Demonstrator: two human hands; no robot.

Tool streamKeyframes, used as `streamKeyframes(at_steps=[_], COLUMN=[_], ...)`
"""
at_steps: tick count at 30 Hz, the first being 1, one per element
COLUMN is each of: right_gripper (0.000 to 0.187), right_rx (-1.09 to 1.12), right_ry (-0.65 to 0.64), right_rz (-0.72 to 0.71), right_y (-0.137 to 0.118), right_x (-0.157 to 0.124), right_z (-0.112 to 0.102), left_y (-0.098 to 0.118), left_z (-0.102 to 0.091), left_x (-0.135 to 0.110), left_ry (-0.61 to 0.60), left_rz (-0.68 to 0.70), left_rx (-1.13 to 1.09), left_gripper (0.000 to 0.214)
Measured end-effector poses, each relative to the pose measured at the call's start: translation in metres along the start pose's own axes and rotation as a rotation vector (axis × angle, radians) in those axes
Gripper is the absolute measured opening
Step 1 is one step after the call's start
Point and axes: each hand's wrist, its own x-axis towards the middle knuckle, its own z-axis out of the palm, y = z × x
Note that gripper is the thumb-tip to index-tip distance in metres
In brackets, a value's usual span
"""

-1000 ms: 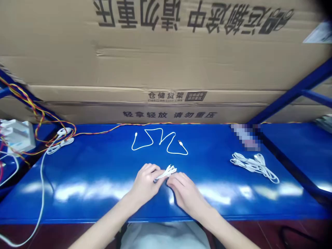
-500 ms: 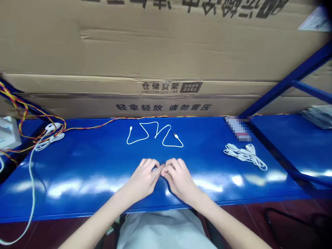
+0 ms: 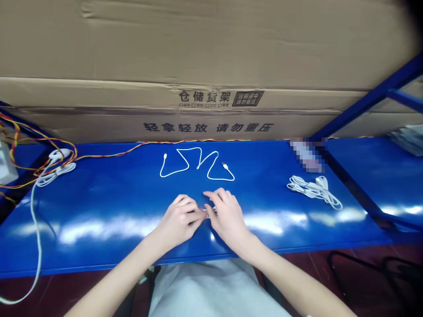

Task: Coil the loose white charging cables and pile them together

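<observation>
Near the front middle of the blue steel shelf [image 3: 99, 198], my left hand [image 3: 180, 220] and my right hand [image 3: 224, 215] meet over a small bundle of white cable [image 3: 210, 211]. Fingers of both hands close on it, hiding most of it. Just beyond my fingertips, a white USB cable [image 3: 194, 165] lies stretched out in a zigzag, untouched. Its connector ends point toward the back.
A coiled white cable [image 3: 312, 189] lies on the right, beside a pixelated object [image 3: 307, 155]. White earphones [image 3: 56, 169] and twisted red-yellow wires [image 3: 99, 154] lie on the left. Cardboard boxes [image 3: 211, 110] stand behind the shelf.
My hands have parted slightly, and the white bundle shows again between my fingers after being hidden. The view has tilted, so the shelf sits higher in the frame.
</observation>
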Motion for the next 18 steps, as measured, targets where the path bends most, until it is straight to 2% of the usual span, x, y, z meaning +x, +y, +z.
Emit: streamKeyframes(at_steps=[5, 10, 13, 16, 18], right_gripper=[0.03, 0.026, 0.023, 0.02, 0.021], right_rx=[0.108, 0.021, 0.015, 0.042, 0.032], right_ry=[0.074, 0.012, -0.011, -0.014, -0.012], right_rz=[-0.119, -0.218, -0.199, -0.171, -0.155], right_y=[0.004, 0.008, 0.008, 0.01, 0.012], right_x=[-0.021, -0.036, -0.035, -0.034, -0.033], right_z=[-0.007, -0.009, -0.008, -0.003, 0.001], left_y=[0.003, 0.0, 0.0, 0.016, 0.036], left_z=[-0.002, -0.001, -0.006, -0.013, -0.007], left_x=[0.003, 0.001, 0.003, 0.017, 0.031], left_ry=[-0.022, -0.021, -0.024, -0.159, -0.26], left_rz=[-0.005, 0.036, 0.02, 0.052, 0.079], left_rx=[0.065, 0.088, 0.104, 0.198, 0.181], left_gripper=[0.018, 0.018, 0.019, 0.02, 0.016])
